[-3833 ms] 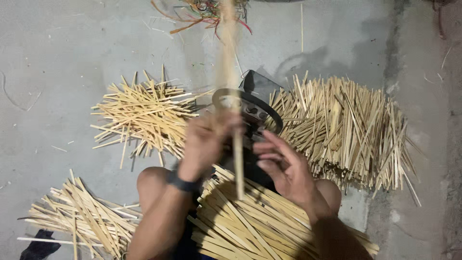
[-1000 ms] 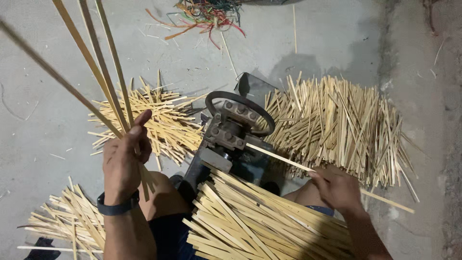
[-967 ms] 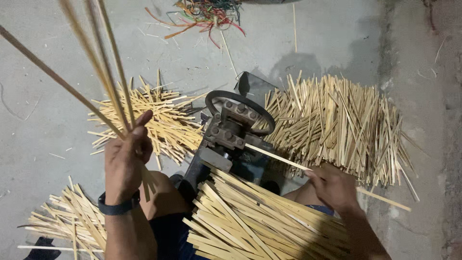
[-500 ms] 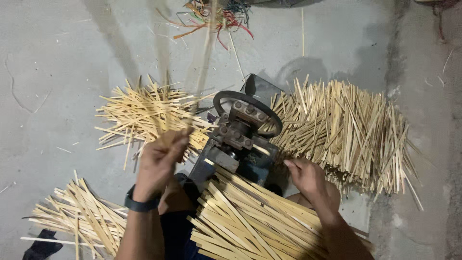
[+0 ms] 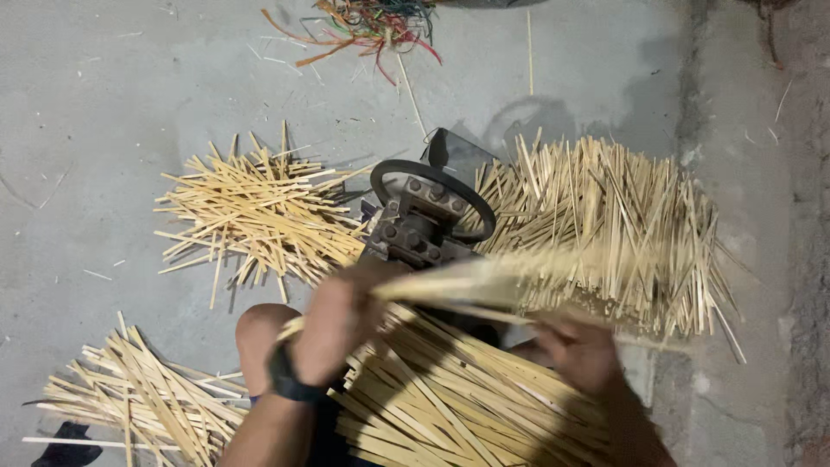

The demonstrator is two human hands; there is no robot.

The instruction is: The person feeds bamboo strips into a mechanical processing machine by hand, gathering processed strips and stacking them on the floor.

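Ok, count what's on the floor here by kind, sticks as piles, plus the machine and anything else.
Piles of pale bamboo sticks: 4 (upper left, right, lower left, on the lap)
Small metal machine with black ring: 1
Tangle of coloured strands: 1
Total: 6

We see bare forearms without sleeves; a black wristband (image 5: 290,385) circles the wrist just below the left hand (image 5: 333,322). Beside that wristband, a bare knee (image 5: 264,333) shows above dark shorts.
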